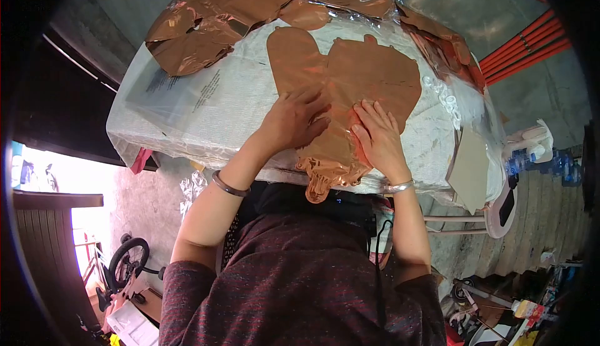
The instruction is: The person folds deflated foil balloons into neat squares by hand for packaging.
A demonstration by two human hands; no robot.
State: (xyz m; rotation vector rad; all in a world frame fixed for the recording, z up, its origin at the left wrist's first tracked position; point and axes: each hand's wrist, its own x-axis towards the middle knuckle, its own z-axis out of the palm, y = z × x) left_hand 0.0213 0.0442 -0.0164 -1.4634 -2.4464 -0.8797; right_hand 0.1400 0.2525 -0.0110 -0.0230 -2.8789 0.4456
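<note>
A flat copper-coloured foil sheet with a rounded, lobed outline (369,71) lies on the white-covered table (244,108). Its near end is crumpled and hangs at the table's front edge. My left hand (297,120) is over the sheet's left part, fingers apart and slightly bent, with nothing held. On the sheet's right part my right hand (380,137) rests palm down, its fingers stretched out. Each wrist wears a metal bangle.
More copper foil pieces (194,34) lie along the table's far edge. Clear plastic bags (169,96) are at the left. A grey card (470,168) sits at the right edge, with small white rings (445,99) behind it. Orange-red poles (525,46) stand beyond.
</note>
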